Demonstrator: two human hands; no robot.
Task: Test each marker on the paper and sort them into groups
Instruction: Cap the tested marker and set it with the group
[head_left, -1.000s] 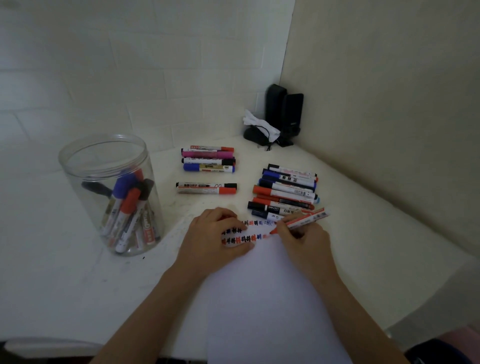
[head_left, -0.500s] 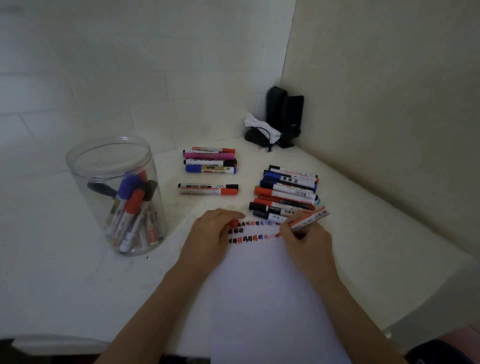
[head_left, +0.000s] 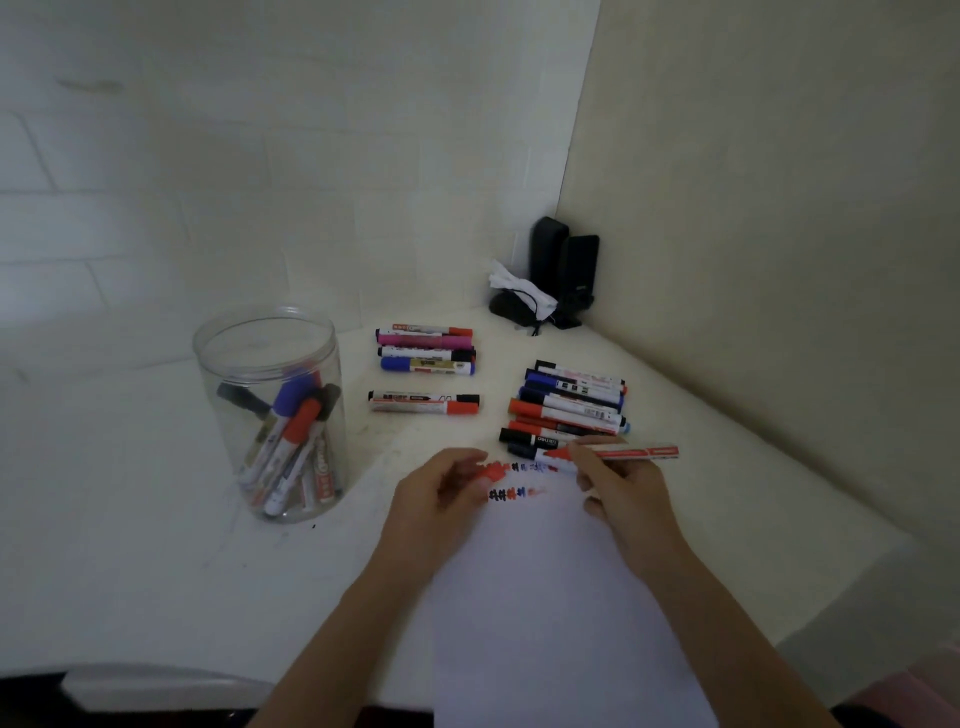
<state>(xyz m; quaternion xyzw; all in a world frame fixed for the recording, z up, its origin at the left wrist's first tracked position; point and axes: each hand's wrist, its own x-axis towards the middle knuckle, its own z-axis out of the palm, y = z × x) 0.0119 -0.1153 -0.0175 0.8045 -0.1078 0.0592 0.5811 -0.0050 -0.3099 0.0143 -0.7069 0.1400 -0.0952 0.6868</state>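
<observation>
Head view: right hand (head_left: 621, 486) is pinching the uncapped red marker (head_left: 623, 452), its long axis running sideways, tip pointing inward toward the left hand (head_left: 441, 493), which is gripping the red cap (head_left: 491, 472) just beside the tip, above the paper (head_left: 545, 597).

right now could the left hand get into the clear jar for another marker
Probably yes: the clear jar has no lid and nothing lies between, but the left hand holds a red cap that it would have to put down.
</observation>
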